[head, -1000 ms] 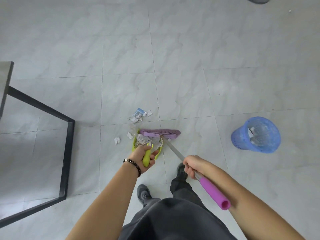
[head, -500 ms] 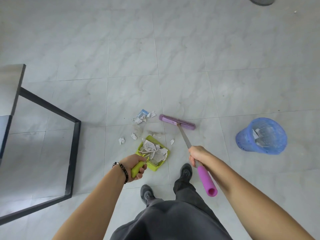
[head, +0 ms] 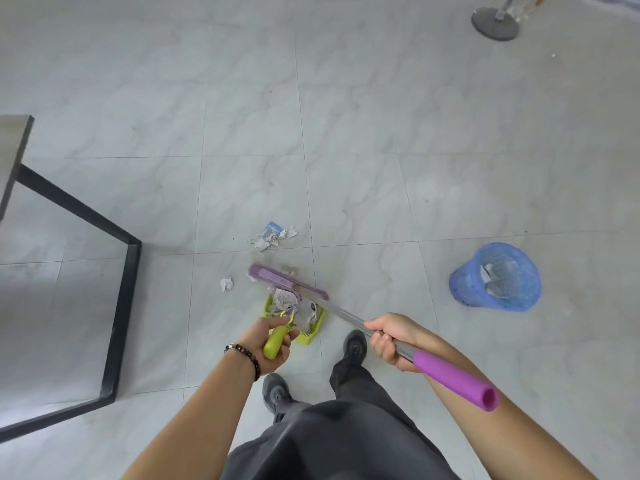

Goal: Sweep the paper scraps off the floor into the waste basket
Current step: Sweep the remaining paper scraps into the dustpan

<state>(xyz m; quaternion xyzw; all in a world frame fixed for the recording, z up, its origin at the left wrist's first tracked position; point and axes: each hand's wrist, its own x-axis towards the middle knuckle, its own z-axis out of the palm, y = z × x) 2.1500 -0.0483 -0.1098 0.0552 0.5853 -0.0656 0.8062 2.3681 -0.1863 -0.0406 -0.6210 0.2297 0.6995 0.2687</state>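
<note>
My left hand (head: 273, 341) grips the handle of a lime-green dustpan (head: 313, 329) that rests on the floor in front of my feet, with crumpled paper (head: 285, 299) in it. My right hand (head: 389, 337) grips the metal shaft of a purple broom. The broom head (head: 287, 282) lies at the dustpan's far lip. A pile of paper scraps (head: 272, 234) sits on the tiles beyond the broom, and a single scrap (head: 226, 284) lies to the left. The blue waste basket (head: 464, 289) stands at the right with paper inside.
A black metal table frame (head: 121, 313) stands on the left, its grey tabletop corner (head: 14, 150) at the edge. A round grey stand base (head: 495, 22) is at the far upper right. My two shoes (head: 355, 344) are just behind the dustpan.
The broom head has swept back from the far tile to the dustpan's lip, pulling small scraps with it. My left hand still holds the dustpan in about the same spot.
</note>
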